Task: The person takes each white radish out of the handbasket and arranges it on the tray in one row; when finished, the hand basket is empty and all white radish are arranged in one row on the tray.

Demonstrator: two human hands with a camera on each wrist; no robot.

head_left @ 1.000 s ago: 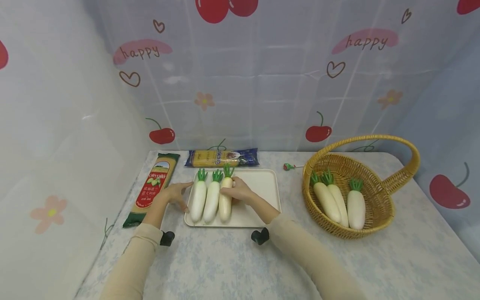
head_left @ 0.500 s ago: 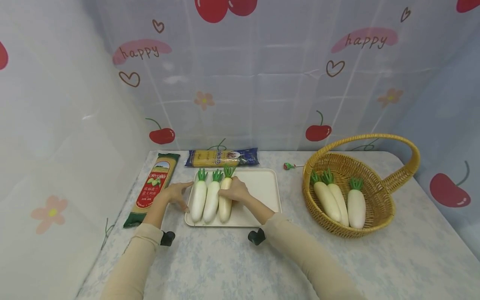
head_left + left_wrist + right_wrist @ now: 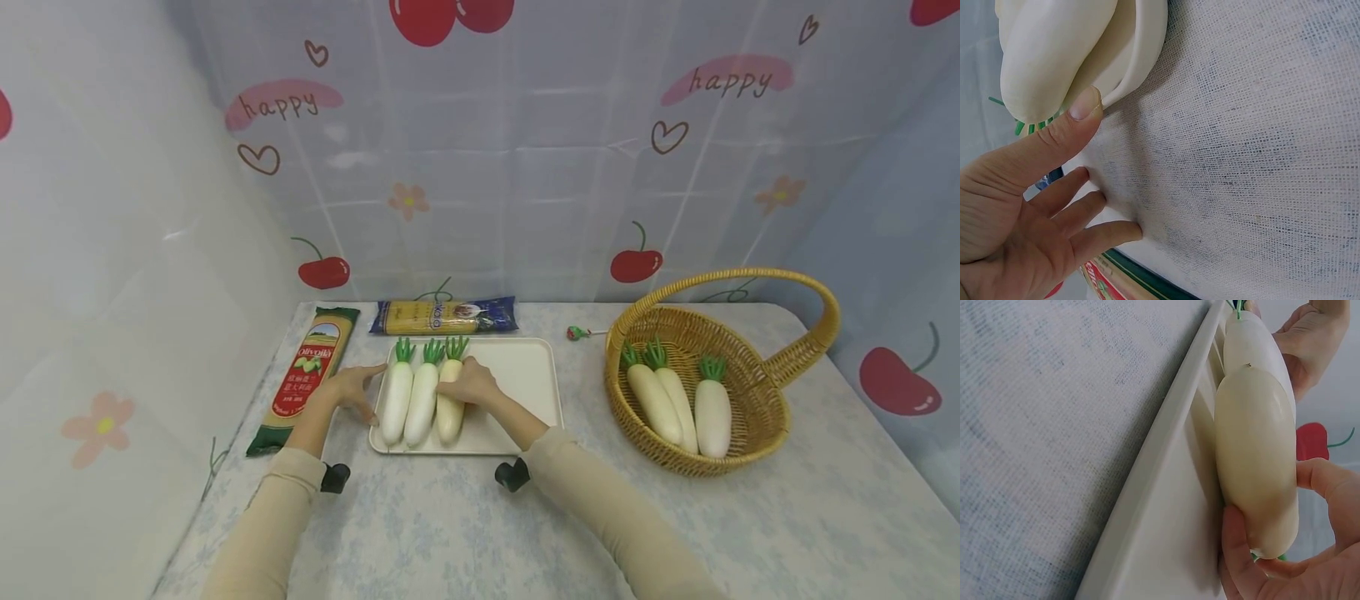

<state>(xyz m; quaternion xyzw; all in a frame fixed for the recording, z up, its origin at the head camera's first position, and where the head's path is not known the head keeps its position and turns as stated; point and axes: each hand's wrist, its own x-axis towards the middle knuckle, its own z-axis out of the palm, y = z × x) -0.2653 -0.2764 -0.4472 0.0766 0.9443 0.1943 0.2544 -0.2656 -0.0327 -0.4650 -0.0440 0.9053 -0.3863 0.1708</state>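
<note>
My right hand holds a cream-coloured white radish with green leaf stubs, low over the white tray. In the right wrist view its thumb and fingers lie on opposite sides of that radish, near the leafy end. To its left, two whiter radishes, a middle one and a left one, lie side by side, leaves pointing away. My left hand rests at the tray's left edge, fingers spread. In the left wrist view its thumb lies at the tray's rim.
Right of the tray stands a wicker basket with a tall handle and 3 radishes inside. A green-ended pasta pack lies left, a blue-ended one behind the tray. A lollipop lies near the basket.
The held radish's leafy end has come down and toward me, level with its neighbours. My right hand has shifted slightly left; the middle radish has edged left. My left hand stays put.
</note>
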